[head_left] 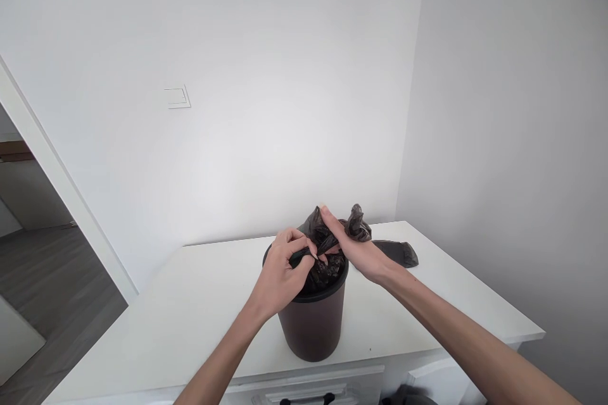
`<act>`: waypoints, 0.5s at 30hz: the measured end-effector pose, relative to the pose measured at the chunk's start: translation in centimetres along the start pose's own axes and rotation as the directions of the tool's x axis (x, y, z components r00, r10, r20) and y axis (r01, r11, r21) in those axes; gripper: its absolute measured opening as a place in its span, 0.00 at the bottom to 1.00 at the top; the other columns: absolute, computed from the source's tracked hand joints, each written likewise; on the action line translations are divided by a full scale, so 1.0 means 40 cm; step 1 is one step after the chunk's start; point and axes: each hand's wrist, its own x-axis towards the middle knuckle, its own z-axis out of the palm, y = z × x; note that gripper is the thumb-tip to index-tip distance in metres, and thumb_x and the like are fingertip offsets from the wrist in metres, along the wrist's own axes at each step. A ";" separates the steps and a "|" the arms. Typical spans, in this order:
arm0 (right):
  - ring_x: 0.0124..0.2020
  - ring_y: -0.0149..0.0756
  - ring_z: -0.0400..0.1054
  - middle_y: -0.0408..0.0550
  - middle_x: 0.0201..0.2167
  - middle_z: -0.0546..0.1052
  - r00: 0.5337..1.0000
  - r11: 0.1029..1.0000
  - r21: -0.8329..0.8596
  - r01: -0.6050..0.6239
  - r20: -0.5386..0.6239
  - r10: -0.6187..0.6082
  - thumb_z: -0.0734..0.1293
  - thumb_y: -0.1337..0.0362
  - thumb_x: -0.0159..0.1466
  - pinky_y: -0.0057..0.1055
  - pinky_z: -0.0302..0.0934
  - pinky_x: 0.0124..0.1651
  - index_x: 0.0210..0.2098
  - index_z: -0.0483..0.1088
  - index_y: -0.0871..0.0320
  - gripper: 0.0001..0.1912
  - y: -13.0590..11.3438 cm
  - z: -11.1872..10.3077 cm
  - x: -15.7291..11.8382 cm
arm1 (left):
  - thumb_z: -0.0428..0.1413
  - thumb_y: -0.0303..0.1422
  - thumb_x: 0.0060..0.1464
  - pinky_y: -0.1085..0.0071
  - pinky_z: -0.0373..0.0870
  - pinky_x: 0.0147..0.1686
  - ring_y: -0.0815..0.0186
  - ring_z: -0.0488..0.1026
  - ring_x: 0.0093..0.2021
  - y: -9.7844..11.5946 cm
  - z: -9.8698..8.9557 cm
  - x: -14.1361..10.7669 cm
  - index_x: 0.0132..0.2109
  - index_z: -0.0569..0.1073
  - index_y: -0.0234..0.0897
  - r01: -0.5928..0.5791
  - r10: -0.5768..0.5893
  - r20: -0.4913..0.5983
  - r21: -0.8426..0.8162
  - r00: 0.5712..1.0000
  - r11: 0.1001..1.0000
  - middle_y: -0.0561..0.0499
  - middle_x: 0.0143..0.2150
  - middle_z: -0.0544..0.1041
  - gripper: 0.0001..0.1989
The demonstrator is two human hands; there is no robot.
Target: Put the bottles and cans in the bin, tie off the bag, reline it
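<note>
A dark brown bin (313,326) with a black rim stands upright near the front of the white cabinet top. Crumpled black plastic bag (325,273) fills its mouth and rises above the rim. My left hand (285,266) is over the bin's left side, its thumb and fingers pinching a twisted part of the bag. My right hand (354,243) is at the right of the rim, thumb raised, with gathered bag plastic held between thumb and fingers; some of its fingers are hidden behind the bag.
Another dark, flat piece of plastic (399,253) lies on the white cabinet top (213,304), right of the bin. Walls stand behind and to the right, with a light switch (177,97) on the back one. A doorway is at the left. Below are drawers with dark handles.
</note>
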 end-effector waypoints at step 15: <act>0.32 0.33 0.70 0.39 0.33 0.80 0.940 0.813 -0.472 0.340 0.150 -0.306 0.63 0.71 0.64 0.29 0.60 0.35 0.48 0.70 0.51 0.15 0.000 -0.080 -0.020 | 0.46 0.29 0.62 0.57 0.70 0.56 0.57 0.67 0.57 0.009 -0.022 0.008 0.30 0.72 0.41 0.063 -0.062 0.040 -0.007 0.997 0.998 0.48 0.49 0.71 0.14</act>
